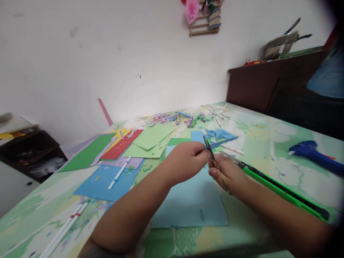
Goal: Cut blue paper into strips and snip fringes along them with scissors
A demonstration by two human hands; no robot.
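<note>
My right hand (224, 171) is closed round a pair of scissors (212, 156), whose blades point up and away from me. Pinched in my left hand (189, 159) is a strip of blue paper (223, 141) that crosses the scissor blades. Both hands meet above a light blue sheet of paper (190, 204) on the table. Just beyond them lie crumpled blue paper cuttings (219, 134). A green utility knife (285, 190) with its blade out rests beside my right forearm.
A blue glue gun (317, 154) lies at the right. Coloured sheets, among them a red sheet (122, 145) and a blue sheet (102, 182), spread across the left. White paper sticks (64, 229) lie front left. Curled paper pieces (190, 121) sit at the back. A dark cabinet (252, 82) stands right.
</note>
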